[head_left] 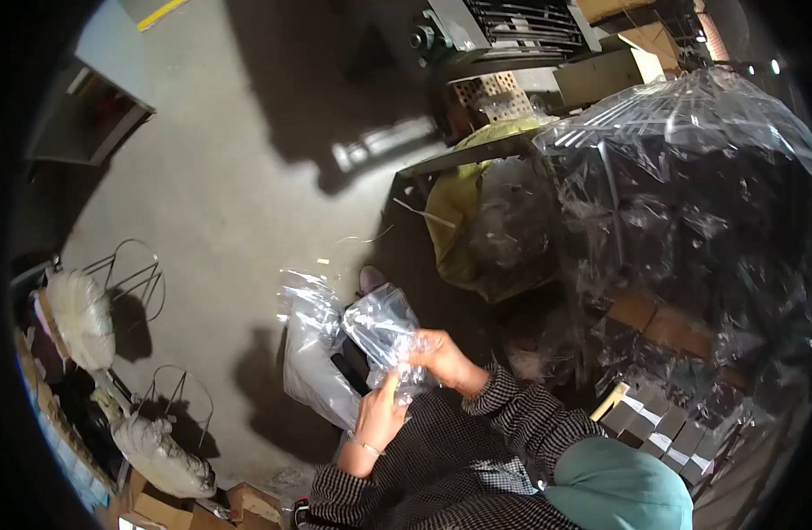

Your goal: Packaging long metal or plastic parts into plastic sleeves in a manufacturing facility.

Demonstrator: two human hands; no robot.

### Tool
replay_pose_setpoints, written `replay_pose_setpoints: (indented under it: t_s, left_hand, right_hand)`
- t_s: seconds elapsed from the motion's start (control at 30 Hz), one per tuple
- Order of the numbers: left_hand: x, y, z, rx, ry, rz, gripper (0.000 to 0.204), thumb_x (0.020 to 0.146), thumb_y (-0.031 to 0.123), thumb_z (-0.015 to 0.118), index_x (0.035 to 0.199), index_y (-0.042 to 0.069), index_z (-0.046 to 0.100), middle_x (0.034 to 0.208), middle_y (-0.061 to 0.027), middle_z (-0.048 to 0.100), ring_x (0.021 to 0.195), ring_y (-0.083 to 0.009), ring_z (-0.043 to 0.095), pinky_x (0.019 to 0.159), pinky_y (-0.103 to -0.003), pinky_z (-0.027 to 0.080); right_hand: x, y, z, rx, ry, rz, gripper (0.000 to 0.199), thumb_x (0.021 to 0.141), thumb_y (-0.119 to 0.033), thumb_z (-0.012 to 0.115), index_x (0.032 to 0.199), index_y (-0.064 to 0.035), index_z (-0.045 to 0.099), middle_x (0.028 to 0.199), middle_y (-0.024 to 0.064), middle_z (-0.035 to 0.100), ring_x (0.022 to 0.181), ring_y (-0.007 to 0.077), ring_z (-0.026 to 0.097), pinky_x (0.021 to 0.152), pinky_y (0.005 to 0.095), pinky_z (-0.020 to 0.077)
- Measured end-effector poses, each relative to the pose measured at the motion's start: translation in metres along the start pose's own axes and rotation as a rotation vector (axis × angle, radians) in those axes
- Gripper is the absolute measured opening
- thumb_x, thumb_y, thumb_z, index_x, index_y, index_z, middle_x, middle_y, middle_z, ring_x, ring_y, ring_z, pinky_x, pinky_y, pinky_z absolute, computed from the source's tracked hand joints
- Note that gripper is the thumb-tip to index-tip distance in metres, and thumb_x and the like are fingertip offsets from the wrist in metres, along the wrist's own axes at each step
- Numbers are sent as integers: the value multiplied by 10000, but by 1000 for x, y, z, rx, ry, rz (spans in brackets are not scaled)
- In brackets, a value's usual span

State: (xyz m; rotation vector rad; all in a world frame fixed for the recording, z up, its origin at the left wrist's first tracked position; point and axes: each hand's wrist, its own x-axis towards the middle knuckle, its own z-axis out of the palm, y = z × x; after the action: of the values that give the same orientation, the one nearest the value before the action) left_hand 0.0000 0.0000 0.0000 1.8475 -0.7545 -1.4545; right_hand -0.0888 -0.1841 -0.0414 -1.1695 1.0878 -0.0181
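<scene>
A clear plastic bag hangs crinkled between my two hands, in front of my body. My left hand pinches its lower edge with thumb and fingers. On the other side my right hand has its fingers closed on the same bag, close to my left fingertips. Whether anything lies inside the bag I cannot tell, because the film glares. Just left of it a larger whitish plastic sack stands by my legs, its top shiny and loose. A dark shoe shows beyond the bag.
To the right, plastic film covers a large stack; small dark boxes lie near its front. A yellow sack holds clear plastic under a frame. Wrapped stools and open cartons line the left. A machine stands far back.
</scene>
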Motion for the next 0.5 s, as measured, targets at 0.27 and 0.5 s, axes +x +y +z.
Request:
replay_pose_setpoints:
  t_s: [0.27,0.5]
  left_hand:
    - [50,-65,-35,-180,523,-142,473,818,-83,589,1283,1,619,1181,-110,707,913,-150,654,654,-242,462]
    - [43,-124,-32,-106,524,-404,449,820,-77,587,1262,-8,621,1138,-121,712,918,-190,669,669,-255,462]
  right_hand:
    - [242,83,-236,-151,1018,-114,579,894,-58,684,1393,56,414,1252,200,576,1096,313,580,958,404,485]
    - [320,202,-238,-1625,281,-345,316,909,-104,609,1203,6,641,1243,209,605,1070,374,610,936,467,508]
